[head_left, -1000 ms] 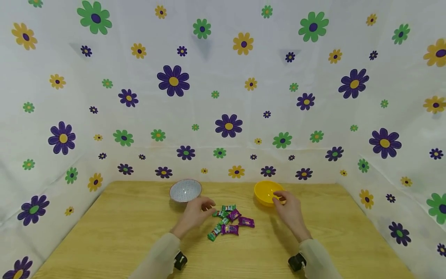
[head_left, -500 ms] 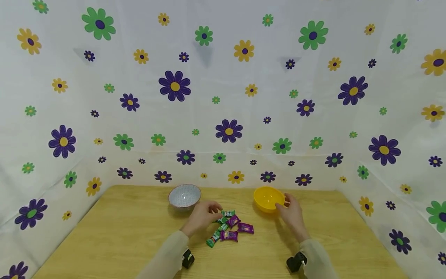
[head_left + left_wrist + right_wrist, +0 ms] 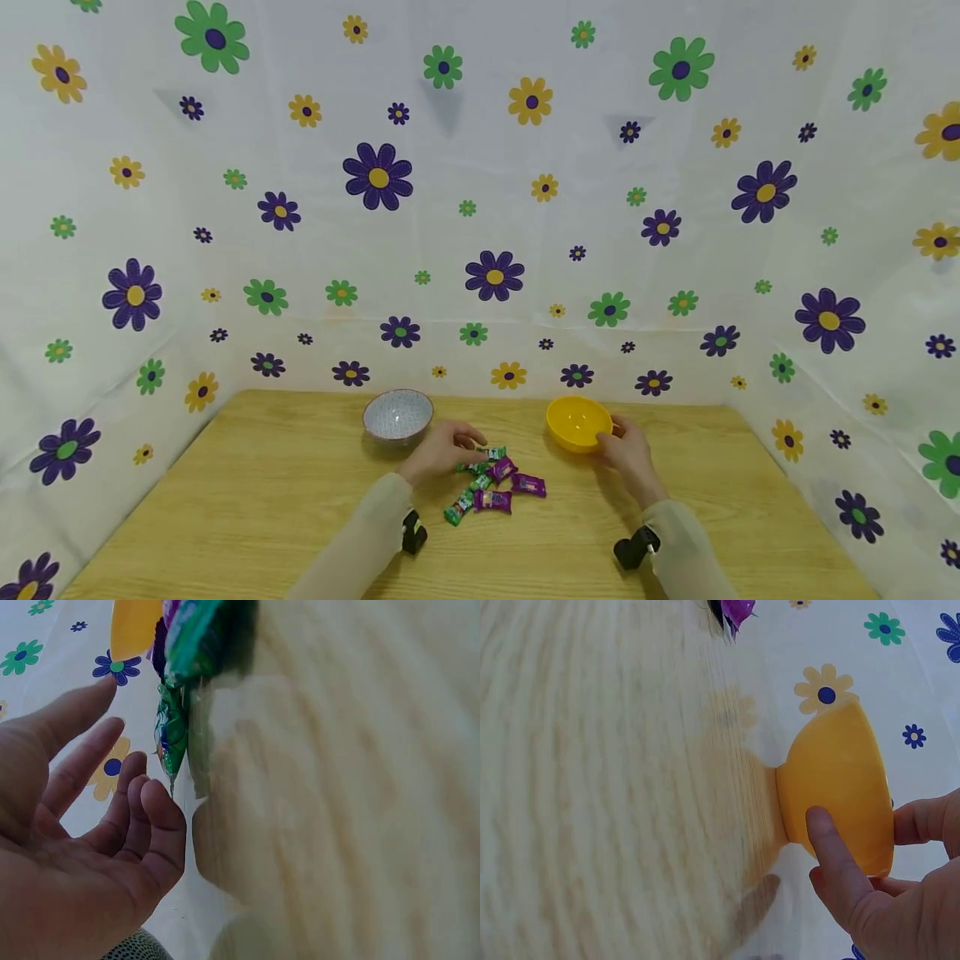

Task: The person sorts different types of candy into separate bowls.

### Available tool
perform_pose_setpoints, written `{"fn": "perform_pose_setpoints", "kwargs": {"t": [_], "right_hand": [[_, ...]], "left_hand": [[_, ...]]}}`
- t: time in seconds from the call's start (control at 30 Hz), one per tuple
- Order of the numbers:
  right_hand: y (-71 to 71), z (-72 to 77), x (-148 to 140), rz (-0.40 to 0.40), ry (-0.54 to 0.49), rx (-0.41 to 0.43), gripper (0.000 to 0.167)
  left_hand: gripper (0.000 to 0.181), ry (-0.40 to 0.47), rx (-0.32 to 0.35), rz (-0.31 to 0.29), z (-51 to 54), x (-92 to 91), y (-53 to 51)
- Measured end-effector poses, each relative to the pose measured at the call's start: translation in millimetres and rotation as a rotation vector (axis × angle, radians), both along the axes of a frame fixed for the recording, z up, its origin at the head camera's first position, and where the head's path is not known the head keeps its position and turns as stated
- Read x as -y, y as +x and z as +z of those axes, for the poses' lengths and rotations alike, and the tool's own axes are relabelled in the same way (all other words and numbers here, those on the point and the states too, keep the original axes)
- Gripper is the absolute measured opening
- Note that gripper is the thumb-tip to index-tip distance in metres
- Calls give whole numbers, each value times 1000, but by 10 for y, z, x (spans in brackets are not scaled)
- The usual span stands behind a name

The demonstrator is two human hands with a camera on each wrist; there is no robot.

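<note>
My left hand (image 3: 444, 451) hovers at the left of a small pile of wrapped candies, its fingers loosely bent and holding nothing. Several green-wrapped candies (image 3: 459, 507) and three purple-wrapped candies (image 3: 492, 501) lie on the table; the hand partly covers the rear green ones. In the left wrist view a green candy (image 3: 172, 727) appears just beyond the fingertips. On the right, my right hand (image 3: 628, 454) grips the near right side of a yellow bowl (image 3: 576, 421). The right wrist view has one finger against the bowl's outer wall (image 3: 832, 765) and another digit at its rim.
A speckled grey bowl (image 3: 397, 415) with a reddish rim stands behind my left hand. Everything rests on a light wooden table (image 3: 247, 500). White flower-patterned cloth (image 3: 480, 167) encloses the back and both sides.
My left hand has moved right, over the edge of the candy pile. My right hand has come from above the yellow bowl to its right side and taken hold of it.
</note>
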State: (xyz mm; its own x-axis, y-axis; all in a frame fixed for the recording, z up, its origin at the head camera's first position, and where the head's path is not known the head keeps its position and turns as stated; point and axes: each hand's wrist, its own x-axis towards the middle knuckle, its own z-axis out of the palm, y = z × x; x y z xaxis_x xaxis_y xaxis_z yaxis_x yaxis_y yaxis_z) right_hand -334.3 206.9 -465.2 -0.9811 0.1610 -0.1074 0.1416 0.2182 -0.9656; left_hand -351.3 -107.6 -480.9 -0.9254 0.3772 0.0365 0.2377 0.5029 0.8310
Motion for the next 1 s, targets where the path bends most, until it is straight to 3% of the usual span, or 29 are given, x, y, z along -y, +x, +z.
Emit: {"fn": "perform_pose_setpoints", "kwargs": {"t": [0.23,0.6,1.0], "right_hand": [[-36,-36,-42,12,-38,23,55],[-92,-81,-105,37,-166,29,53],[-68,-81,-126,50,-186,53,54]], "left_hand": [[27,-49,6,-64,5,-71,-75],[27,-81,10,-218,57,-159,-197],[30,-127,106,-225,63,-221,-202]]}}
